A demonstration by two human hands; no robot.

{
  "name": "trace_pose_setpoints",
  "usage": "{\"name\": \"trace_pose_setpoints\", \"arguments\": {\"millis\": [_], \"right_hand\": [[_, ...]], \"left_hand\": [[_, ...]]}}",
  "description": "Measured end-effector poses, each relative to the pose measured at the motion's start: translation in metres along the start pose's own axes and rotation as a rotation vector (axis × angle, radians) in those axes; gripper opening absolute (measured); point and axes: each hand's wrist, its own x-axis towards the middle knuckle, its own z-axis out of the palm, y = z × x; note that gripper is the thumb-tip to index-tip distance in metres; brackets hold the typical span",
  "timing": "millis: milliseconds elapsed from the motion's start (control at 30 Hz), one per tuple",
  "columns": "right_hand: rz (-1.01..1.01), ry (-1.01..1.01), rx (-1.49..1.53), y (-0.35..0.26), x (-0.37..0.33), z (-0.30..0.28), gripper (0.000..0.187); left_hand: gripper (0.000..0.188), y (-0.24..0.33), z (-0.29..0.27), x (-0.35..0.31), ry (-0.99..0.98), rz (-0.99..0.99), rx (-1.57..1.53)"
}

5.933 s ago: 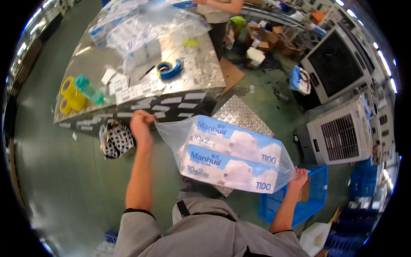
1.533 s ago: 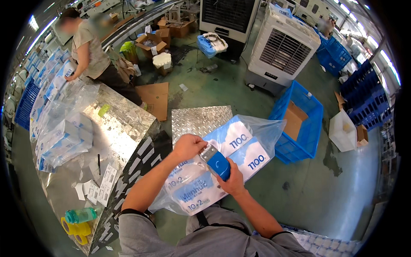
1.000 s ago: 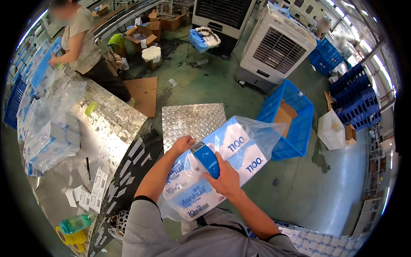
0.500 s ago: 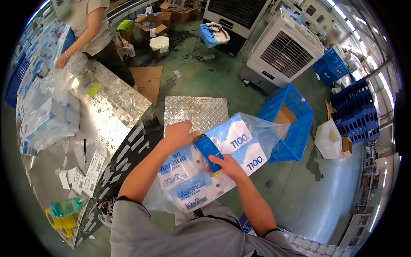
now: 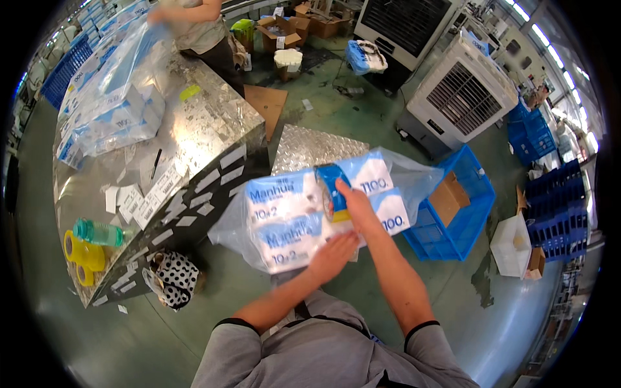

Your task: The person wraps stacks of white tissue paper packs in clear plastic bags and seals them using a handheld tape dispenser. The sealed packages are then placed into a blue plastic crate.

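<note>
A bundle of blue-and-white tissue packs (image 5: 284, 223) lies in a clear plastic bag (image 5: 417, 178) in front of me, its loose ends sticking out at both sides. My right hand (image 5: 354, 205) grips a blue-and-yellow tape dispenser (image 5: 331, 178) against the top of the bundle. Along the near edge of the bundle, my left hand (image 5: 334, 257) is laid with its fingers stretched out, slightly blurred. Beyond the bundle shows a diamond-patterned metal plate (image 5: 317, 145); the bundle hides the rest of it.
At left, a metal table (image 5: 213, 123) bears bagged packs (image 5: 123, 119), labels (image 5: 162, 187), a pen, a green bottle (image 5: 97, 233) and yellow tape rolls (image 5: 84, 255). Another person (image 5: 207, 39) works behind it. Right stand a blue crate (image 5: 482, 220), a white bin (image 5: 508, 249) and an air cooler (image 5: 462, 90).
My left hand has come from the bundle's far edge round to its near edge. The bundle has turned more level. My right hand keeps the dispenser. The other person's arm has moved.
</note>
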Motion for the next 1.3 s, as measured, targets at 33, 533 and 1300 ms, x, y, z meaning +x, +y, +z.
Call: {"name": "trace_pose_setpoints", "arguments": {"millis": [33,533,1300], "right_hand": [[0.006,-0.021,0.056,-0.005,-0.014,-0.007,0.04],[-0.183,-0.024,-0.063,0.09,-0.226,-0.076,0.04],[-0.148,0.065,-0.226,0.178,-0.269,-0.106,0.048]], "left_hand": [[0.05,0.0,-0.008,0.002,-0.04,-0.029,0.038],[0.069,0.015,-0.02,0.019,-0.097,-0.227,0.058],[0.115,0.025,-0.045,-0.008,-0.249,-0.498,0.328]]}}
